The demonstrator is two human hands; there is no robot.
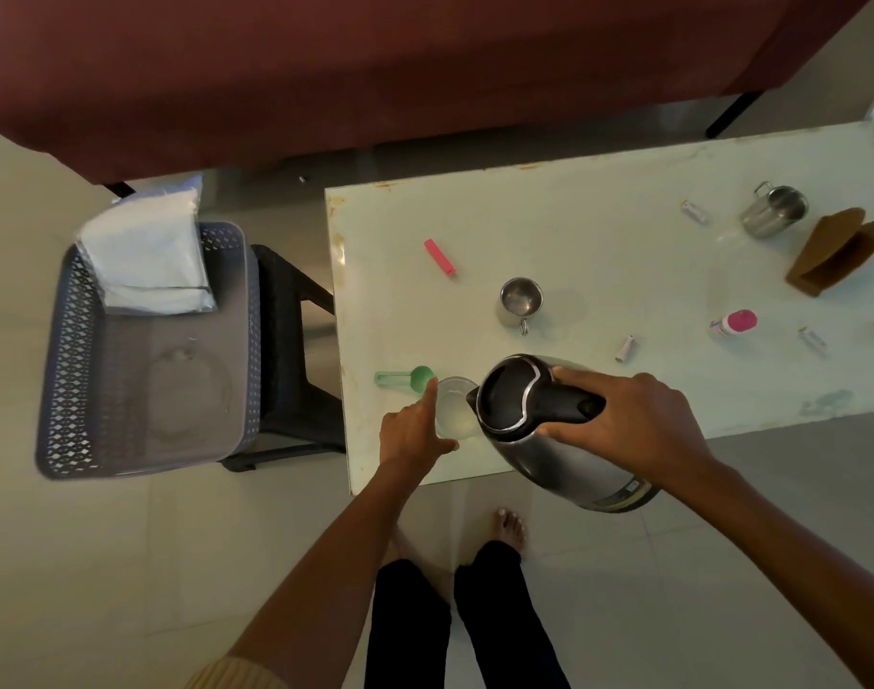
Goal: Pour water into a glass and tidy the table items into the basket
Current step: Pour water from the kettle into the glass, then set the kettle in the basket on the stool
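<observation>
Nearest us, the right hand (638, 425) is wrapped firmly round the black handle of the kettle (549, 455), which is tipped with its spout over the glass (454, 405). Its base hangs out past the near table edge, so we judge the pour is under way. The left hand (415, 435) pinches the glass between forefinger and thumb, most likely to keep it from sliding. The glass is clear and partly hidden by the spout, so we cannot tell how full it is.

The glass stands near the table's (599, 251) near-left corner, with a green scoop (410, 376) just beside it. That leaves little margin on that side, and setting the kettle down calls for the open stretch to the right.

Farther in lie a steel cup (521, 296), a pink stick (439, 257), small white tubes (626, 348) and a pink-capped bottle (733, 324). All are well apart, so each is easy to lift alone.

The basket (59, 370) sits on a stool (295, 340) just off the left edge, holding only a white packet (146, 256).
</observation>
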